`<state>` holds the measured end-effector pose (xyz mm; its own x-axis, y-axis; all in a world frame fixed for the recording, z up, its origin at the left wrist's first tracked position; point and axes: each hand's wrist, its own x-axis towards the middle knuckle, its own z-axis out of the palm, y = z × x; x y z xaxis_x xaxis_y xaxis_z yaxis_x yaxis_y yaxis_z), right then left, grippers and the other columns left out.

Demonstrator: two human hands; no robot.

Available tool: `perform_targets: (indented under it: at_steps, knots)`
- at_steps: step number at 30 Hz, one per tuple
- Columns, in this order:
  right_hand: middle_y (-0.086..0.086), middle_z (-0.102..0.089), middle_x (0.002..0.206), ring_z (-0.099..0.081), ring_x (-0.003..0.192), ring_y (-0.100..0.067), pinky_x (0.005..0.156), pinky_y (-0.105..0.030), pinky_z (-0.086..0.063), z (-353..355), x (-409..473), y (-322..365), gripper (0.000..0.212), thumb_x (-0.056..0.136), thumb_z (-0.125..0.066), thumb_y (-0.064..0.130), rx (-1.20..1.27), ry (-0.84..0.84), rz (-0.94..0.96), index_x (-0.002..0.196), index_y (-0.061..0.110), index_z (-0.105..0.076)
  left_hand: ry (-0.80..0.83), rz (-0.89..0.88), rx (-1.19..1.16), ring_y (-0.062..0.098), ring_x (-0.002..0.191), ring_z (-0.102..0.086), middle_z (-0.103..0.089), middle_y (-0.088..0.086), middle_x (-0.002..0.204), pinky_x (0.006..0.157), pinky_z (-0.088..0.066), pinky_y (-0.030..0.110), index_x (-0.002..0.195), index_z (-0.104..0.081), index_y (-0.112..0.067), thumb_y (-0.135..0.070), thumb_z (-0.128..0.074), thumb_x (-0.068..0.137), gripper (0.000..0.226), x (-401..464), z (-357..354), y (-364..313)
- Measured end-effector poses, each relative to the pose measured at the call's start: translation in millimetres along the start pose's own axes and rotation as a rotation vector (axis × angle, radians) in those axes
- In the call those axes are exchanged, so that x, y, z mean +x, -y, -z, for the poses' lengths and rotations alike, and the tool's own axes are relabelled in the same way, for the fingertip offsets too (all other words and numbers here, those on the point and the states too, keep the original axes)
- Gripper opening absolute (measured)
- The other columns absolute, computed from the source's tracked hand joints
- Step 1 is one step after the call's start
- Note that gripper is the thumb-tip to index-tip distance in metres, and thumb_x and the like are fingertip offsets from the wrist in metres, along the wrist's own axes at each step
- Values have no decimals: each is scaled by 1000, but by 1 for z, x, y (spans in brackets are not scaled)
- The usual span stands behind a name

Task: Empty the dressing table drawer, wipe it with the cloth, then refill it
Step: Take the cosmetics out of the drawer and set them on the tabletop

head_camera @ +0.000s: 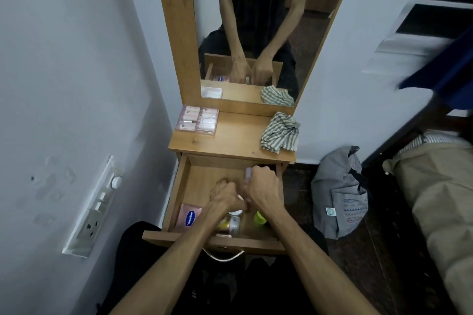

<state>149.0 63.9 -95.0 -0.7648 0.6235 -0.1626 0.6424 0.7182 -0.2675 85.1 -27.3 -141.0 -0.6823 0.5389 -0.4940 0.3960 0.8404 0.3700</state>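
The wooden drawer (184,186) of the dressing table is pulled out below me. Both hands are inside it. My right hand (263,186) is closed around a small pink tube (248,172) that sticks up past the fingers. My left hand (225,194) is curled, knuckles up, right beside it; what it holds is hidden. In the drawer lie a pink Vaseline pack (190,217) at the front left, a clear bottle with yellow contents (230,224), a white lid (236,212) and a lime green cap (259,218). A striped cloth (280,133) lies crumpled on the tabletop at the right.
A clear box of pink cosmetics (198,120) sits on the tabletop (230,140) at the left. The mirror (256,33) rises behind it. A wall switch panel (94,210) is at the left. A grey bag (337,194) stands on the dark floor at the right, next to a bed.
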Motion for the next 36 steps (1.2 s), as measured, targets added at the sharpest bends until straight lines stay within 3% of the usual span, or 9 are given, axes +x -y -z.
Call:
perform_targets:
  at_steps: [3,9,12,17,22,27,31,33,36]
  knots:
    - [-13,-71,111,-68,104,-33,79,-38,-55,-3,5,9,19,92,-63,18,-132,68,28,107,10,-71,-8,-27,32,29,128,-46,-47,11,138,105,-43,38,131,-53,-13,-49,-82,67,78,1,-6,11]
    - [-11,-69,120,-69,110,-28,81,-36,-56,-18,9,17,22,95,-61,13,-240,92,14,116,6,-68,-66,-105,-72,26,116,-53,-53,7,127,97,-50,37,123,-56,-16,-40,-83,58,74,-5,-8,16]
    - [-11,-69,120,-70,109,-28,81,-35,-57,-25,11,17,23,97,-61,10,-260,94,-4,119,4,-65,-153,-134,-152,24,103,-56,-55,3,112,82,-51,32,108,-59,-18,-43,-82,48,69,-6,-1,24]
    - [-10,-71,122,-70,111,-27,82,-34,-56,-30,18,18,30,100,-55,11,-232,91,-46,128,1,-59,-306,-151,-251,22,104,-56,-58,2,109,83,-48,31,107,-64,-20,-42,-83,55,59,-9,20,45]
    - [-10,-69,125,-68,115,-27,86,-36,-57,-31,17,21,49,92,-66,13,-206,108,-74,137,1,-49,-524,-181,-373,14,101,-51,-54,-5,106,82,-41,25,108,-63,-23,-38,-83,61,53,-17,48,56]
    - [-10,-70,120,-69,113,-28,85,-37,-58,-29,12,25,44,88,-68,15,-116,93,-54,127,4,-52,-606,-164,-403,16,105,-51,-54,-2,115,82,-40,27,117,-63,-21,-34,-86,62,61,-13,72,67]
    - [-11,-67,118,-67,112,-30,78,-34,-54,-19,8,27,35,90,-68,19,-21,97,-28,119,4,-54,-643,-166,-417,17,108,-52,-55,-2,117,89,-48,34,122,-63,-22,-34,-86,62,65,-14,83,79]
    - [-12,-66,113,-66,106,-32,72,-33,-47,-13,4,27,25,93,-64,23,24,81,8,108,6,-54,-665,-180,-427,18,108,-53,-56,-3,116,89,-49,34,118,-64,-24,-35,-86,61,61,-15,87,85]
    - [-12,-67,97,-67,88,-31,67,-34,-52,-7,-2,27,28,91,-62,32,110,39,33,99,6,-57,-695,-183,-423,18,104,-52,-57,-3,109,85,-47,33,112,-66,-24,-33,-85,61,55,-16,97,93]
